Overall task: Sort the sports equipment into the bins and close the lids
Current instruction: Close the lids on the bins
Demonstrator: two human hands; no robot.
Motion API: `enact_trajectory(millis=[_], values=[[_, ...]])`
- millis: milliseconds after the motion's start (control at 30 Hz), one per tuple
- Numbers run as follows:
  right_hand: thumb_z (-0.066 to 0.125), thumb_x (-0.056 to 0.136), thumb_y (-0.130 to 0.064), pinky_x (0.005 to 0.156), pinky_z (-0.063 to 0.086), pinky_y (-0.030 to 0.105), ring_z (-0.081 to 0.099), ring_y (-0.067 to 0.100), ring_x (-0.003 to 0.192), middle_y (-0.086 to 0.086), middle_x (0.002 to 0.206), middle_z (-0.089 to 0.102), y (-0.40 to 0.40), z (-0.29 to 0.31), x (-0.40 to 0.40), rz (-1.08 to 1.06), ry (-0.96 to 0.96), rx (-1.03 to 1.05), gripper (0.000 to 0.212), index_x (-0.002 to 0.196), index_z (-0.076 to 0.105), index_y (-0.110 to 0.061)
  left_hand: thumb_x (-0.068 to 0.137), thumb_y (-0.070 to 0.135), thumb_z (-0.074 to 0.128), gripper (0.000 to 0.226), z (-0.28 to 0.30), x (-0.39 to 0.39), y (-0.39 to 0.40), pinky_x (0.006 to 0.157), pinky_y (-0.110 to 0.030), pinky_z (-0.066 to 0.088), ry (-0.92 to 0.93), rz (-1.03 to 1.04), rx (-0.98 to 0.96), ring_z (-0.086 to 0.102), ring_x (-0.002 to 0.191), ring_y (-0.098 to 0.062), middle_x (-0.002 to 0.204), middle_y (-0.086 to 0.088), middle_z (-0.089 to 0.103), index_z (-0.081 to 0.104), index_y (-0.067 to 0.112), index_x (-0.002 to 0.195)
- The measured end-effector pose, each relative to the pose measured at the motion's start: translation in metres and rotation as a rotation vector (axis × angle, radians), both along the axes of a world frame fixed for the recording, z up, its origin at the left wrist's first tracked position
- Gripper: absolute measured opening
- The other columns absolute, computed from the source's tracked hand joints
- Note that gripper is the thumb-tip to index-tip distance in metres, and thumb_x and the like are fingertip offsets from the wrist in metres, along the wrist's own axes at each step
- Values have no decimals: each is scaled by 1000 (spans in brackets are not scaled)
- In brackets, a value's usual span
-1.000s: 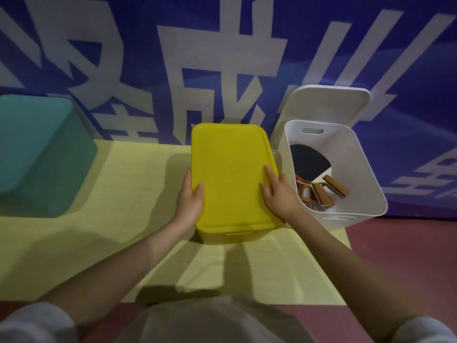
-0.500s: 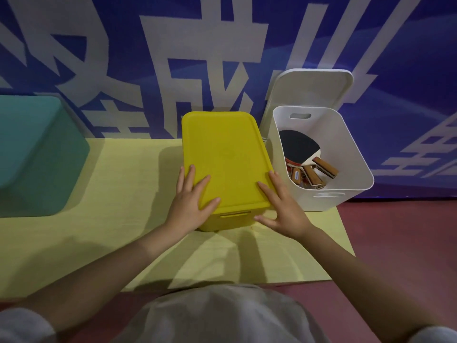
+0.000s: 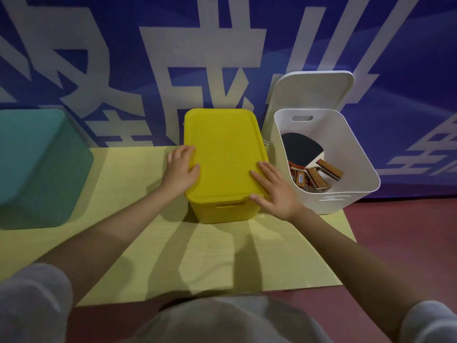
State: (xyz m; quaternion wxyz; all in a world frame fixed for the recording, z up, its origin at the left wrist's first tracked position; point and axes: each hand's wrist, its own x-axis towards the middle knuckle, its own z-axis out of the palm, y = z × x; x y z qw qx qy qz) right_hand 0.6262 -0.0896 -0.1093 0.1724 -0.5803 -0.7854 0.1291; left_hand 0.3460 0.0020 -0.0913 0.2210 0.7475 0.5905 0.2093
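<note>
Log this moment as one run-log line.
left hand: pressing yellow lid | right hand: flat on yellow lid | yellow bin: closed | white bin: open, paddles inside | white lid: against wall

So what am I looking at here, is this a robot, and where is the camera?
No robot: a person, filmed by a camera worn on the head, looking down. The left hand and right hand lie flat on the yellow plastic lid of a yellow bin; neither has a grip on anything. Beside it stands an open white plastic bin holding wooden-handled table tennis paddles, its white lid leaning behind. A teal bin sits left, on a pale yellow mat.
</note>
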Motion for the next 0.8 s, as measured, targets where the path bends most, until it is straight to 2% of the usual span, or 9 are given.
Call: enact_trajectory(millis=[67,200,333,533,667,800], values=[[30,93,-62,120,11,41,1,12,148,-3,161,10,22,8,-4,-62,79,-83,72,152,24,-20,100,28,43,57,6,3,32,115,-43,18,17,24,-57,13,143,-32,158,-7,15,22,14,151],[38,101,-42,121,3,36,-5,16,148,2,162,1,57,15,-16,-160,48,-172,66,154,11,-14,103,29,33,55,8,19,78,116,-42,17,-19,69,-132,8,147,-30,161,-3,-4,14,14,153],[39,101,-37,117,-1,28,-4,17,148,4,161,2,60,10,-21,-194,65,-110,64,153,13,-11,104,30,29,54,5,27,103,113,-39,26,-4,126,-102,15,146,-25,161,-1,-2,14,13,153],[42,100,-37,115,1,25,-2,17,148,3,161,6,60,4,-22,-216,101,-84,64,153,16,-12,104,32,26,53,-4,27,109,110,-38,31,49,146,-87,20,145,-24,161,1,1,14,15,153],[42,100,-38,114,4,26,0,15,148,0,161,8,61,3,-29,-257,118,-71,62,153,19,-14,104,29,30,52,3,24,111,111,-36,26,-57,117,-129,16,146,-21,161,2,2,18,16,153],[46,98,-39,115,15,30,7,17,148,1,160,15,56,7,-31,-318,149,-46,61,150,27,-14,102,28,38,56,5,20,77,114,-34,21,-164,89,-161,12,147,-20,161,1,0,18,16,152]])
